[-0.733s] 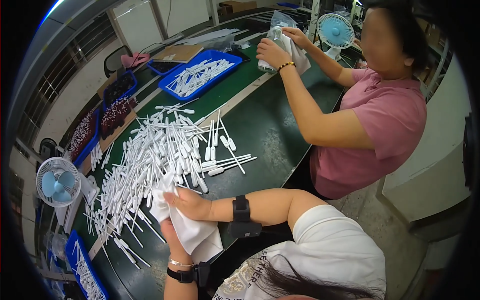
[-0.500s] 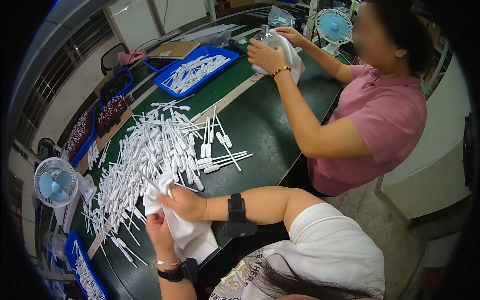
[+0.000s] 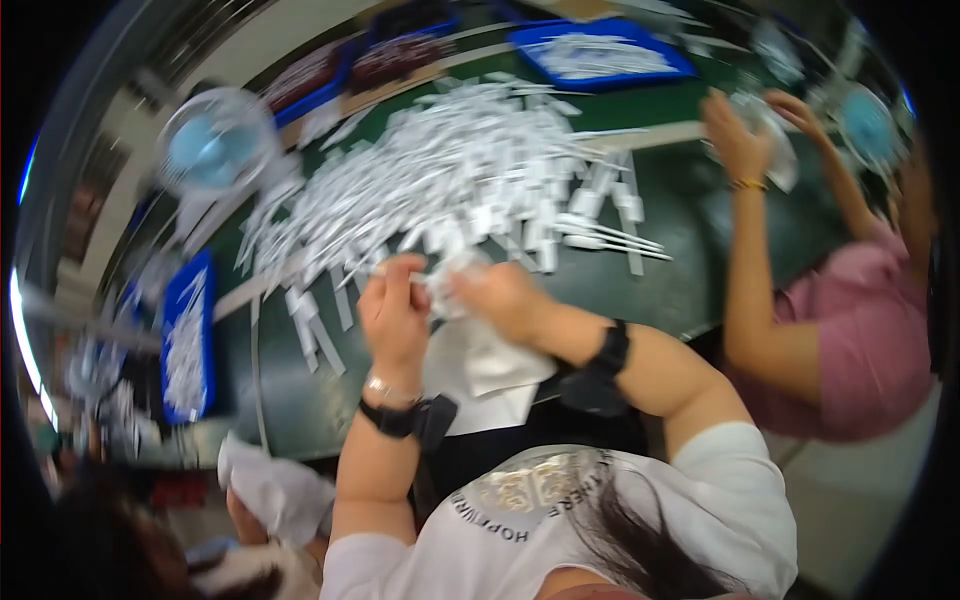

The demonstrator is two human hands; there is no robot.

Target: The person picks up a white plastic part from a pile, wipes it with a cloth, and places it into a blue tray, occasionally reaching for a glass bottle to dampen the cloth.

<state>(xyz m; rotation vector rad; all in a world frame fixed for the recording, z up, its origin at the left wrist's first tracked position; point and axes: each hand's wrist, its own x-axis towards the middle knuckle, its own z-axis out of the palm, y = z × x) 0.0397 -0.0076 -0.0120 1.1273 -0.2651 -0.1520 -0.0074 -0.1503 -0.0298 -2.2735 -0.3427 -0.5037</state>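
A large heap of white plastic pipettes (image 3: pixel 440 160) covers the green table in front of me. My right hand (image 3: pixel 505 300) is closed around a bunched white cloth (image 3: pixel 490 365), whose loose end hangs down at the table's near edge. Against the cloth's left side, my left hand (image 3: pixel 393 310) has its fingers curled in. What it pinches is blurred and partly hidden. Both hands are just short of the heap's near side, close together.
Blue trays of pipettes stand at the far side (image 3: pixel 610 80) and at the left (image 3: pixel 168 345). A small fan (image 3: pixel 210 145) is left of the heap. On the right, a co-worker in pink (image 3: pixel 850 340) handles a clear glass bottle. Another person sits at lower left.
My view has swung left and down, so the table appears shifted right and up and is blurred. My hands stay together at the cloth; the left hand's fingers now show more.
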